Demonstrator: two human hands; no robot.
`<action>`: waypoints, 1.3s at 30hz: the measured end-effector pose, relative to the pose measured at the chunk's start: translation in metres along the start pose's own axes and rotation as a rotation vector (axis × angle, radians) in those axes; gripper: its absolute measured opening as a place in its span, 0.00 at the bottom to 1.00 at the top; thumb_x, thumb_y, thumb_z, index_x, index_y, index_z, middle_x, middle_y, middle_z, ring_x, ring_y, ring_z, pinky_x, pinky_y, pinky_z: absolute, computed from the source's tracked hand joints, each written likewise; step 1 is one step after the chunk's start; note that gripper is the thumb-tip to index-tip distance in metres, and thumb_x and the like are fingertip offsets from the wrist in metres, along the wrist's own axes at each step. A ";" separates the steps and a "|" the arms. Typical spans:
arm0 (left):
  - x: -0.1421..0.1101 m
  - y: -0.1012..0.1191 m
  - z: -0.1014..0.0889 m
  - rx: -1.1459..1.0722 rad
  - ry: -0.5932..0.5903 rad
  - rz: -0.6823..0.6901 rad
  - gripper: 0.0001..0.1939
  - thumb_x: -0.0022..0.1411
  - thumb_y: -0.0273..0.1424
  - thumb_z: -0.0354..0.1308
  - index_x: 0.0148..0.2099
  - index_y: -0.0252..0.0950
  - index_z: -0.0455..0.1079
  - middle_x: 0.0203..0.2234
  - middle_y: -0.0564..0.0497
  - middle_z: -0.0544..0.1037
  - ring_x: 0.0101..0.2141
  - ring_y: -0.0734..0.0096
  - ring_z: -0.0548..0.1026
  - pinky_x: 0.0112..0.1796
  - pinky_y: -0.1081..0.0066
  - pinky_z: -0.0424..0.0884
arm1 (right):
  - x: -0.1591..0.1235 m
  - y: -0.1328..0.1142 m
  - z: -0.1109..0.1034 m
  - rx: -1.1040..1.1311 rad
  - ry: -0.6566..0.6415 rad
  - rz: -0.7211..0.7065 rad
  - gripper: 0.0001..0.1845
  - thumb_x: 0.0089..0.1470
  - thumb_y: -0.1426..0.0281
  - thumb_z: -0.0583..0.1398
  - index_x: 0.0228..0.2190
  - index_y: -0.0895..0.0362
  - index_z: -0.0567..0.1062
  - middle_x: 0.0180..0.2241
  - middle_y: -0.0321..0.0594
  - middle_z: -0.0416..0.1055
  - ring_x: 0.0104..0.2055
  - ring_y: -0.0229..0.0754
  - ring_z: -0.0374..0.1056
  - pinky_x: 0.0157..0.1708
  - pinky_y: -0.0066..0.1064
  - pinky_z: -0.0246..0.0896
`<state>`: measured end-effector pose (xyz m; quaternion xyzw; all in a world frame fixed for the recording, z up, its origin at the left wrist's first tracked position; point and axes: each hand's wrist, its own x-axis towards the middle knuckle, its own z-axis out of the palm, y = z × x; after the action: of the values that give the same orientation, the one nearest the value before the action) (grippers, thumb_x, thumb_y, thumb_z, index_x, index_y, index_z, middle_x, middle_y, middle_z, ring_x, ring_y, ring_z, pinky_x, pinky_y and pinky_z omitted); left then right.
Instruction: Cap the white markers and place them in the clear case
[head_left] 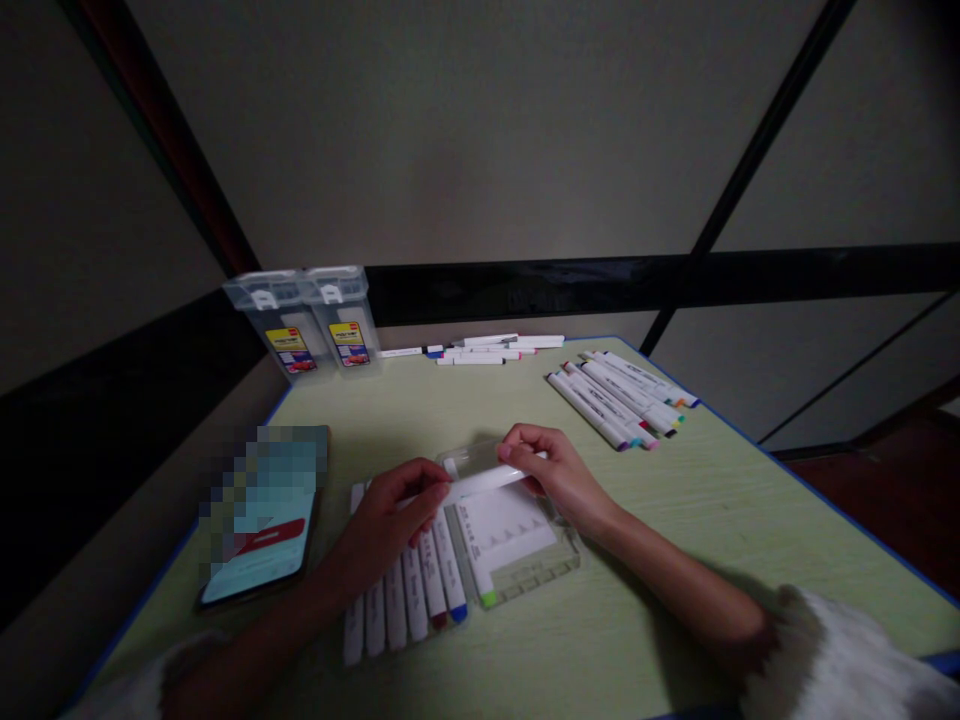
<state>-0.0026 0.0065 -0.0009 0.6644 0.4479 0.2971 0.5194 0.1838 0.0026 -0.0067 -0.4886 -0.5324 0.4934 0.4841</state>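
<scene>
Between my two hands a white marker (pixel 480 483) is held level, one end in each. My left hand (pixel 401 510) pinches its left end, above a row of white markers (pixel 405 600) lying side by side, some with red or blue ends. My right hand (pixel 551 465) grips the other end with thumb and fingers. Below the held marker lies an open clear plastic case (pixel 566 560) with a white paper insert. One marker with a green end (pixel 480 575) rests along the case's left side. My left hand hides the upper part of the row.
Two clear lidded boxes (pixel 349 320) with yellow labels stand at the back left. Loose markers (pixel 480 352) lie along the back edge, and a pile of markers (pixel 619 395) at the right. A phone or tablet (pixel 277 530) with a lit screen lies at the left. A wall borders the table (pixel 637 620).
</scene>
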 end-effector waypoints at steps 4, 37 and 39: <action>0.001 -0.002 0.000 0.005 0.003 0.001 0.09 0.54 0.35 0.50 0.31 0.35 0.64 0.15 0.61 0.60 0.15 0.81 0.56 0.17 0.79 0.52 | 0.000 0.000 0.000 -0.007 0.002 -0.008 0.12 0.42 0.65 0.57 0.16 0.58 0.63 0.10 0.26 0.51 0.13 0.28 0.45 0.13 0.23 0.35; -0.003 0.010 0.003 -0.154 0.140 -0.150 0.13 0.52 0.41 0.51 0.27 0.35 0.66 0.08 0.62 0.57 0.12 0.82 0.53 0.14 0.81 0.47 | 0.002 0.008 -0.002 0.142 0.187 -0.081 0.16 0.44 0.61 0.58 0.15 0.59 0.65 0.14 0.30 0.57 0.15 0.29 0.47 0.14 0.23 0.36; -0.004 0.011 0.004 -0.157 0.183 -0.163 0.14 0.52 0.41 0.50 0.28 0.35 0.67 0.07 0.62 0.56 0.11 0.82 0.52 0.14 0.80 0.46 | 0.002 0.007 -0.002 0.152 0.210 -0.084 0.16 0.45 0.61 0.58 0.15 0.59 0.65 0.14 0.30 0.57 0.15 0.29 0.47 0.14 0.23 0.37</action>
<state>0.0021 0.0005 0.0088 0.5534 0.5211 0.3475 0.5491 0.1858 0.0045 -0.0135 -0.4769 -0.4597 0.4579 0.5930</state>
